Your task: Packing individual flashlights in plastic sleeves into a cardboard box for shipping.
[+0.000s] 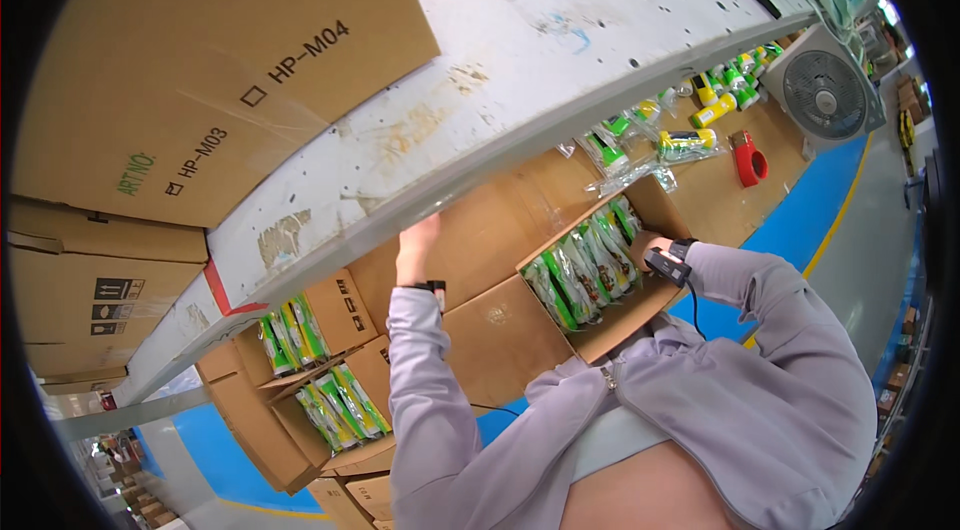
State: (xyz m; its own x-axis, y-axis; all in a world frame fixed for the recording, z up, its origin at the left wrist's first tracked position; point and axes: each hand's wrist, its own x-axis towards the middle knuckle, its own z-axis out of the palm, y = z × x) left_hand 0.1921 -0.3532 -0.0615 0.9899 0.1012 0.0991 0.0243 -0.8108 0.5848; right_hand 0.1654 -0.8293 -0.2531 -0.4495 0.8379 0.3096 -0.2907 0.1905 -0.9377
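Observation:
An open cardboard box (608, 342) stands on the worktable close to my body, holding a row of clear plastic packs (580, 275) with green parts. My right hand (645, 246) reaches in at the box's right side, against the packs; its fingertips are hidden, so a grip cannot be made out. Farther left, my left hand (421, 233) is stretched forward over brown cardboard (500, 220). The shelf edge covers its fingers and the hand is slightly blurred. Both wrists wear dark bands.
A white, stained shelf (400, 140) crosses above the table, with a large carton (220, 60) on it. Yellow-green cylindrical items (715, 110), a red tape dispenser (748, 159) and a fan (822, 90) are at right. Open boxes of similar packs (342, 408) stand at lower left.

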